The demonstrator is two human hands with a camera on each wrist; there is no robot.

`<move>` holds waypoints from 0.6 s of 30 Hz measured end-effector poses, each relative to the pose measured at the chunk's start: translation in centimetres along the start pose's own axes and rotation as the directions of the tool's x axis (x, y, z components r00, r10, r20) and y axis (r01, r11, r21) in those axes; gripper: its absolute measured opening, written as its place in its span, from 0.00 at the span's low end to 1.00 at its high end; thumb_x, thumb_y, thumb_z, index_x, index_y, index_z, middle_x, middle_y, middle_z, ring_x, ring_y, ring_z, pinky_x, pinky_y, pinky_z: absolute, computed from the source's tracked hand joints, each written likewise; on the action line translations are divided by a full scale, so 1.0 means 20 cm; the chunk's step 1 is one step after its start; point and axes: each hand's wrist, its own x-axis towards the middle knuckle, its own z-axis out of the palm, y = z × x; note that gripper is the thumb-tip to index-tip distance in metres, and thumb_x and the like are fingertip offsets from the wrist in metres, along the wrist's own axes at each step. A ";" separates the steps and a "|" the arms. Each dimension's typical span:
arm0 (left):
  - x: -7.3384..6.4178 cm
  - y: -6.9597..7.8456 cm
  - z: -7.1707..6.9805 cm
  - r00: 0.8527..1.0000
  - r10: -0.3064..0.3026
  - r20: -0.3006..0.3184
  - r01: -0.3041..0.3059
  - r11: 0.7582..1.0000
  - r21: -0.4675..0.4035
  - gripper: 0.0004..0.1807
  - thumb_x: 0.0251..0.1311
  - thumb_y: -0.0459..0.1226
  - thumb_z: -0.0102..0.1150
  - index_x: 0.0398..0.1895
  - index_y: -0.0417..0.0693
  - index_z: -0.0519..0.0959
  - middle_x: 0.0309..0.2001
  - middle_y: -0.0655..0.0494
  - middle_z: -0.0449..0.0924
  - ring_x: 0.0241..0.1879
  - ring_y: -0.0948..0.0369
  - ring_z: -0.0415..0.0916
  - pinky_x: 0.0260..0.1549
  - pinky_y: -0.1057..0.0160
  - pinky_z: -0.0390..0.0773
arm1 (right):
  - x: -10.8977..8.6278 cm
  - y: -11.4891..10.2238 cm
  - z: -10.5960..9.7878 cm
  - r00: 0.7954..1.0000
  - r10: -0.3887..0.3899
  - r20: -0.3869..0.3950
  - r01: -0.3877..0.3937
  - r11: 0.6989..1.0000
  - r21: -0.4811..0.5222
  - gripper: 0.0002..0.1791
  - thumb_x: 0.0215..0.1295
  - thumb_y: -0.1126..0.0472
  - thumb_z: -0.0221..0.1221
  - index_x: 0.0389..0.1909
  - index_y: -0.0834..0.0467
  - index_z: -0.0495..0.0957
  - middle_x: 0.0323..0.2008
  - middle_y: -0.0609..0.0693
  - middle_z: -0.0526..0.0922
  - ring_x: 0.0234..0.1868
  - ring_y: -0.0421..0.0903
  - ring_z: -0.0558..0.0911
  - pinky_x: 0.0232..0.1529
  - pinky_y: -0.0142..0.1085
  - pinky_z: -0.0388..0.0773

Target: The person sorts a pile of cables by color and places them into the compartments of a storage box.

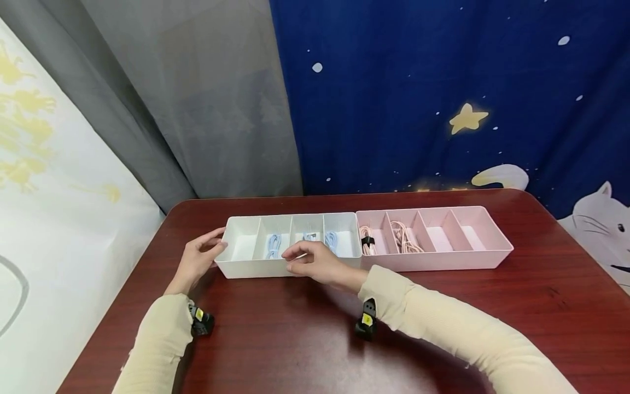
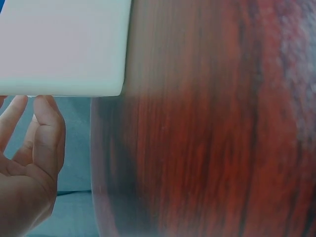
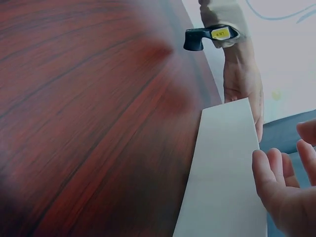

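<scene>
My left hand (image 1: 194, 264) touches the left end of a white divided tray (image 1: 261, 268), its fingers bent loosely against the end wall. Over the tray's front wall hovers my right hand (image 1: 315, 264), fingers slightly curved and thumb apart, with nothing seen between them. Coiled light blue cables lie in the tray: one (image 1: 274, 246) in the second compartment from the left, another (image 1: 310, 236) in the third, partly hidden by the right hand, and one (image 1: 331, 241) in the fourth. In the right wrist view the right fingers (image 3: 269, 177) are beside the tray's upper edge.
A pink divided tray (image 1: 443, 261) stands end to end with the white one. Its two left compartments hold pale pink cables, one bundle (image 1: 367, 232) bound by a black strap (image 1: 367, 240) and another (image 1: 404, 238) coiled. Both trays stand on a reddish-brown table (image 1: 275, 350), with curtains (image 1: 236, 109) behind.
</scene>
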 end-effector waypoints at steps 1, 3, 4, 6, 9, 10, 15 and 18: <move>0.00 0.00 0.00 1.000 0.000 0.000 0.000 1.000 0.005 0.27 0.58 0.45 0.54 0.61 0.49 0.65 0.49 0.42 0.68 0.33 0.67 0.73 0.29 0.65 0.76 | -0.01 0.00 -0.01 1.000 -0.003 0.000 0.003 1.000 -0.003 0.16 0.56 0.72 0.55 0.45 0.74 0.70 0.45 0.68 0.72 0.36 0.41 0.78 0.39 0.35 0.76; 0.00 0.01 0.01 1.000 -0.002 -0.001 0.002 1.000 0.018 0.27 0.58 0.45 0.53 0.61 0.49 0.65 0.49 0.43 0.68 0.34 0.67 0.73 0.29 0.65 0.76 | -0.03 0.00 -0.03 1.000 -0.006 0.002 0.006 1.000 0.002 0.16 0.56 0.72 0.55 0.45 0.75 0.70 0.45 0.68 0.71 0.36 0.41 0.77 0.39 0.36 0.76; 0.00 0.01 0.01 1.000 -0.002 -0.001 0.002 1.000 0.025 0.27 0.58 0.45 0.53 0.61 0.50 0.65 0.49 0.43 0.68 0.34 0.66 0.73 0.30 0.65 0.76 | -0.04 0.00 -0.04 1.000 -0.007 0.001 0.007 1.000 0.000 0.16 0.56 0.72 0.55 0.45 0.75 0.70 0.45 0.68 0.72 0.36 0.41 0.77 0.38 0.36 0.76; 0.01 0.01 0.01 1.000 -0.005 0.000 0.005 1.000 0.030 0.27 0.58 0.46 0.53 0.61 0.50 0.65 0.49 0.43 0.68 0.34 0.65 0.73 0.30 0.64 0.76 | -0.06 0.01 -0.06 1.000 -0.006 -0.005 0.006 1.000 0.003 0.16 0.56 0.72 0.55 0.45 0.75 0.70 0.45 0.68 0.71 0.35 0.41 0.77 0.38 0.37 0.76; 0.01 0.01 0.01 1.000 -0.003 -0.006 0.004 0.999 0.033 0.27 0.58 0.46 0.53 0.61 0.50 0.65 0.49 0.43 0.68 0.34 0.66 0.72 0.30 0.64 0.76 | -0.08 0.01 -0.08 1.000 -0.005 -0.008 0.005 1.000 0.017 0.17 0.56 0.72 0.55 0.45 0.76 0.69 0.45 0.69 0.71 0.35 0.39 0.77 0.39 0.37 0.76; 0.01 0.01 0.01 1.000 -0.002 -0.008 0.002 0.999 0.034 0.27 0.58 0.46 0.53 0.61 0.50 0.65 0.49 0.43 0.68 0.34 0.66 0.72 0.29 0.64 0.76 | -0.09 0.01 -0.09 1.000 -0.007 -0.010 0.007 1.000 0.024 0.17 0.56 0.72 0.55 0.45 0.76 0.69 0.45 0.69 0.71 0.35 0.39 0.76 0.39 0.38 0.76; 0.01 0.00 0.00 1.000 0.001 -0.013 -0.001 0.999 0.034 0.27 0.58 0.45 0.53 0.61 0.50 0.65 0.49 0.44 0.68 0.34 0.68 0.72 0.29 0.65 0.76 | -0.12 0.01 -0.12 1.000 -0.007 -0.024 0.008 0.999 0.039 0.17 0.56 0.72 0.55 0.46 0.76 0.68 0.45 0.71 0.70 0.35 0.40 0.76 0.40 0.40 0.75; 0.00 0.00 0.00 1.000 -0.002 -0.011 0.002 1.000 0.018 0.28 0.58 0.45 0.53 0.61 0.49 0.65 0.48 0.44 0.67 0.33 0.68 0.72 0.29 0.64 0.76 | -0.14 0.02 -0.14 1.000 0.011 -0.026 -0.010 0.999 0.041 0.18 0.56 0.72 0.54 0.46 0.76 0.68 0.46 0.70 0.70 0.36 0.42 0.76 0.41 0.41 0.75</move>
